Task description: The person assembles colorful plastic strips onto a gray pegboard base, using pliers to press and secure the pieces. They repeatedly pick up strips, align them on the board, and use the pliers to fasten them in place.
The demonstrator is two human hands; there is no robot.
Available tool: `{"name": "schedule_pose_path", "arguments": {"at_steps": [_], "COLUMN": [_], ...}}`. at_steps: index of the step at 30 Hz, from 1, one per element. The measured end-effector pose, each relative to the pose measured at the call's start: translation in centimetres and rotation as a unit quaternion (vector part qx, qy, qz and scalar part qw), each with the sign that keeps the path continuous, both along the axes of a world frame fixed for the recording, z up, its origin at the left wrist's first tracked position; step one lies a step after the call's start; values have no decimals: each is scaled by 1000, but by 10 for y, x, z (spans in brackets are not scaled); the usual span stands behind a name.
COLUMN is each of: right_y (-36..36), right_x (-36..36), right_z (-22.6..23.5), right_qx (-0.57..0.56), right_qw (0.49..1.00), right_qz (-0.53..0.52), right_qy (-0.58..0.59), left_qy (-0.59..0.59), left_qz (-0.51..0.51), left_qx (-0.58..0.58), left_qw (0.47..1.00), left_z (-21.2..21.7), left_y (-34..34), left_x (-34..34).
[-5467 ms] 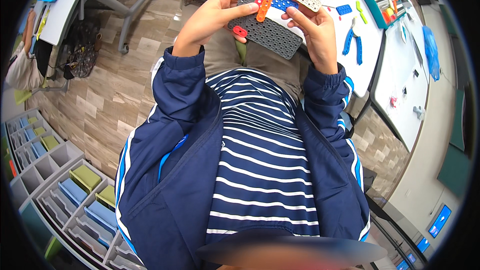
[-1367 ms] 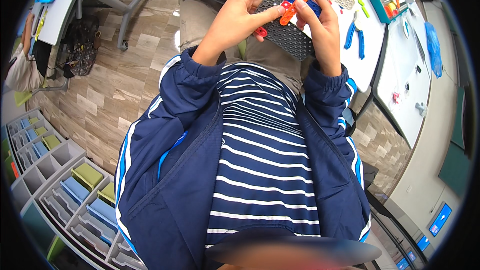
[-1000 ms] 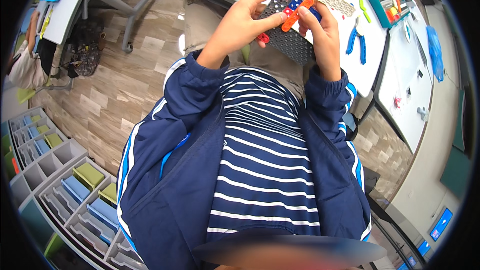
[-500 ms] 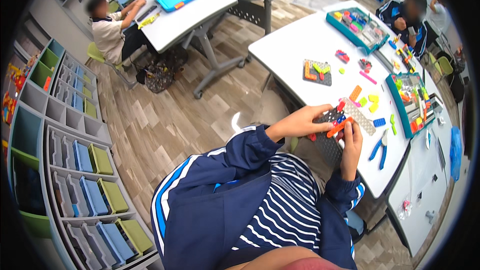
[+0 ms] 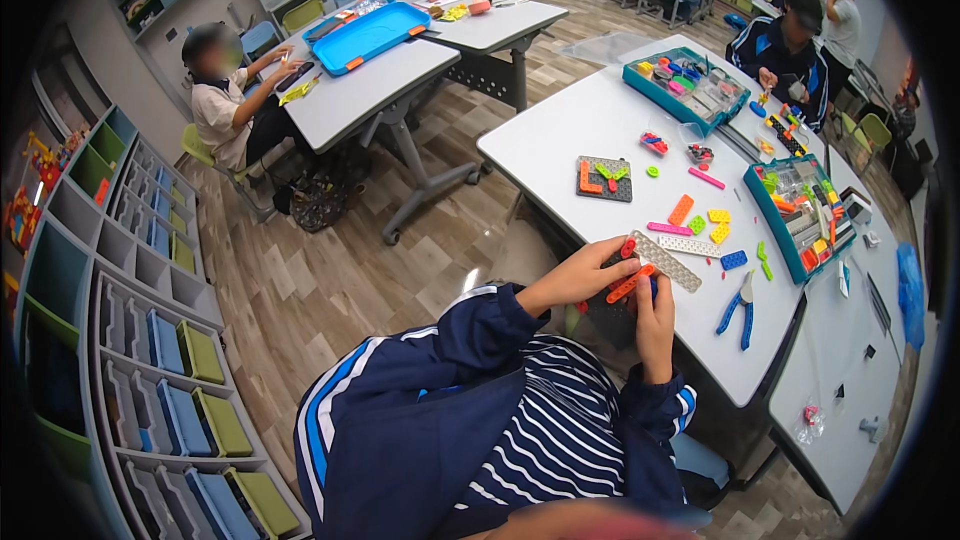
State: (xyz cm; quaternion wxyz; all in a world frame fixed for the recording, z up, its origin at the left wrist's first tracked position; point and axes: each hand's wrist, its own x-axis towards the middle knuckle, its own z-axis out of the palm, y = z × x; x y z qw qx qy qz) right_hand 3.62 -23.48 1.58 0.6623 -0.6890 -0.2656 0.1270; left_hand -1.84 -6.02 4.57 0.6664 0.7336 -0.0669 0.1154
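Above the table's near edge, both my hands grip one built piece made of plastic construction parts. It has a dark grey base, an orange beam (image 5: 630,283), a red part (image 5: 628,248) and a light grey perforated plate (image 5: 668,262) jutting out to the right. My left hand (image 5: 578,275) holds its left side, thumb on top. Closed on the orange beam's right end is my right hand (image 5: 655,332), with a bit of blue by its fingertips. Fingers hide much of the base. Just beyond lie a white perforated beam (image 5: 688,246), a pink beam (image 5: 669,228) and an orange beam (image 5: 681,209).
Blue-handled pliers (image 5: 738,312) and a blue brick (image 5: 734,260) lie to the right. Two teal parts boxes (image 5: 800,265) (image 5: 640,90) stand farther off. A grey baseplate (image 5: 590,190) carries orange and green parts. Drawer shelves (image 5: 170,380) line the left; other people sit at tables.
The view has shifted, and another person shows at the far table. Both hands keep hold of the built piece, now turned a little, its dark base harder to see.
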Motion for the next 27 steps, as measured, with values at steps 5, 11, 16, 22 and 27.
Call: {"name": "schedule_pose_path", "arguments": {"at_steps": [5, 11, 16, 22, 27], "right_y": [1, -9, -9, -9, -10], "right_x": [7, 21, 22, 19, 15], "right_z": [12, 26, 25, 26, 27], "right_qx": [131, 126, 141, 162, 159], "right_qw": [987, 989, 987, 983, 984], "right_qz": [-63, -50, -65, -74, -76], "right_qy": [62, -52, -37, 33, 20], "left_qy": [30, 21, 68, 36, 47], "left_qz": [37, -15, -5, -10, 14], "left_qx": [-74, -172, -142, -167, -143], "left_qw": [996, 985, 987, 985, 988], "left_z": [-1, -1, 6, 5, 3], "left_y": [10, 18, 14, 11, 14], "left_x": [4, 1, -1, -1, -1]}}
